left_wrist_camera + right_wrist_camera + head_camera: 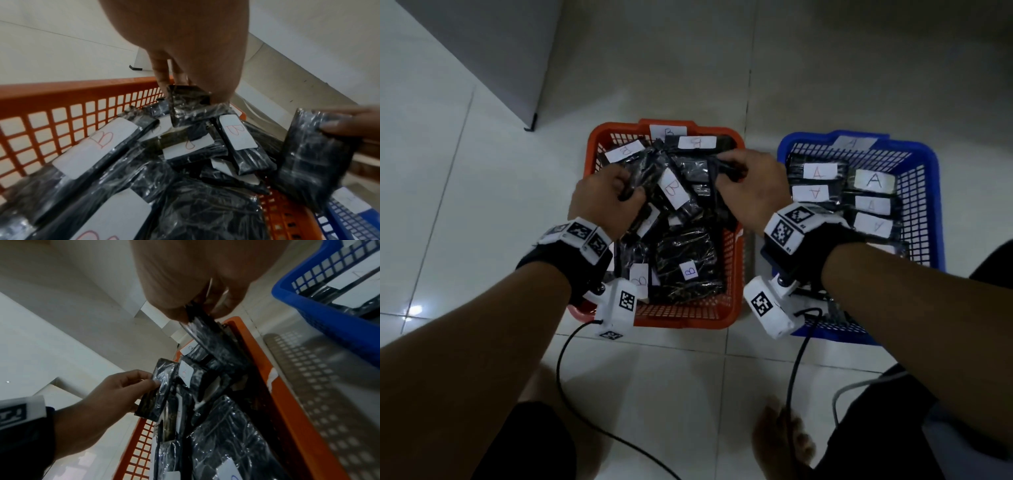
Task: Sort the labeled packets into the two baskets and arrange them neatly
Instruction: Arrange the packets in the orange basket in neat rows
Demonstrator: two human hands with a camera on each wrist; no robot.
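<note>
An orange basket (736, 260) holds a loose heap of black plastic-wrapped packets with white B labels (673, 189). To its right a blue basket (935, 192) holds packets labelled A (875, 180) laid in rows. My left hand (607, 197) grips one black packet (189, 104) over the left side of the heap. My right hand (748, 178) pinches another black packet (218, 344) near the orange basket's far right side. Both held packets show their unlabelled side; the same left-hand packet (158, 389) appears in the right wrist view.
Both baskets stand on a pale tiled floor (482, 205). A grey cabinet corner (530, 123) stands at the back left. Black cables (571, 377) trail from the wrist cameras across the floor near my bare foot (784, 442).
</note>
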